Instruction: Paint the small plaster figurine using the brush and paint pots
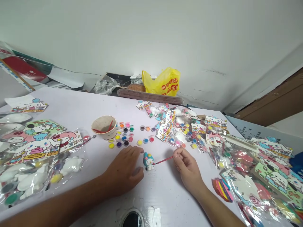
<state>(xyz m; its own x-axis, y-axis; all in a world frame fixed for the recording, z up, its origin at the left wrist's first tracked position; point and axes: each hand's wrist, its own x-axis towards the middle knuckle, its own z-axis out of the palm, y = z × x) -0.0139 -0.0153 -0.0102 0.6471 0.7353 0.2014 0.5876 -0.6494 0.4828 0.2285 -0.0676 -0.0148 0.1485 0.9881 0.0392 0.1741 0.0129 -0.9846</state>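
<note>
A small painted figurine with a blue hood and a white face lies on the table in front of me. My left hand rests on the table just left of it, with thumb and fingers apart and nothing between them. Between thumb and fingertips, my right hand pinches a thin red paintbrush. The brush points left, and its dark tip is at the figurine's lower right side; whether it touches is too small to tell.
A paper cup of murky water holds red brushes. Small paint pots stand beside it. Packaged craft kits lie left and right. A rainbow-coloured piece lies near my right forearm. A yellow bag stands behind the table.
</note>
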